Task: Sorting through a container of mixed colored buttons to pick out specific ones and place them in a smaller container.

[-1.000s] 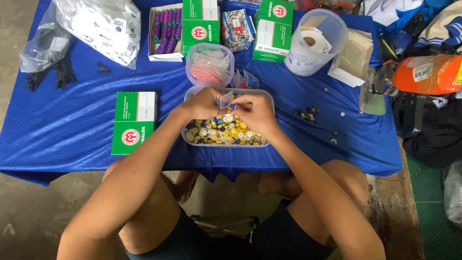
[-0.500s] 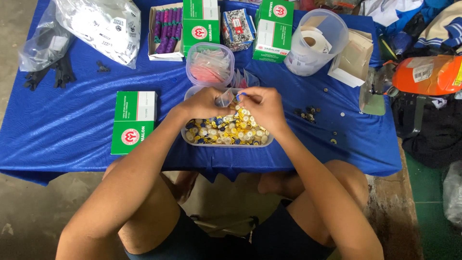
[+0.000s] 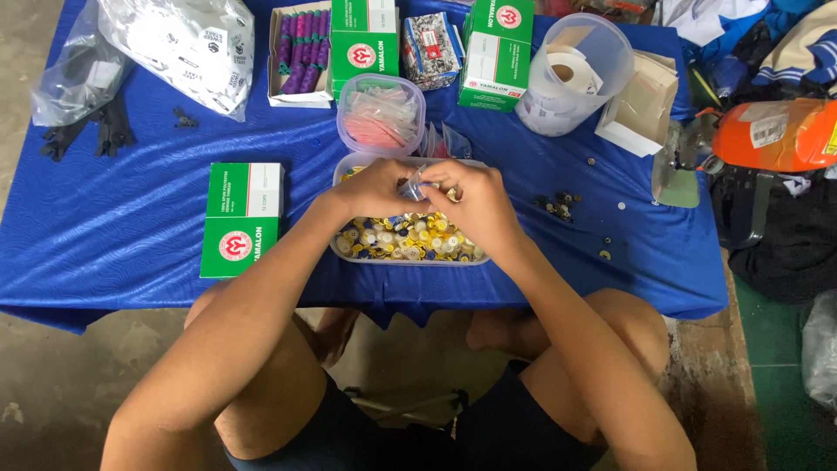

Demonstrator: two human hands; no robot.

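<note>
Where both hands meet over the tray, one small clear plastic bag [image 3: 411, 186] is pinched between them: left hand [image 3: 377, 187] closed on its left edge, right hand [image 3: 475, 202] closed on its right edge, fingers curled tight around it. The bag hangs just above one shallow clear tray [image 3: 349, 253] filled with small yellow, white and blue buttons [image 3: 410, 240], too many to count. One round clear tub of pink packets [image 3: 381, 118] stands just behind the tray. Four green-and-white boxes: one [image 3: 241, 218] left of the tray, lying flat; three at the far edge [image 3: 364, 39], [image 3: 495, 54], [image 3: 301, 52], the last open with purple spools inside. One tall clear tub [image 3: 571, 74] holding a tape roll stands far right. Loose dark buttons [image 3: 558, 205] lie scattered right of the tray. All rest on one blue cloth [image 3: 131, 209].
</note>
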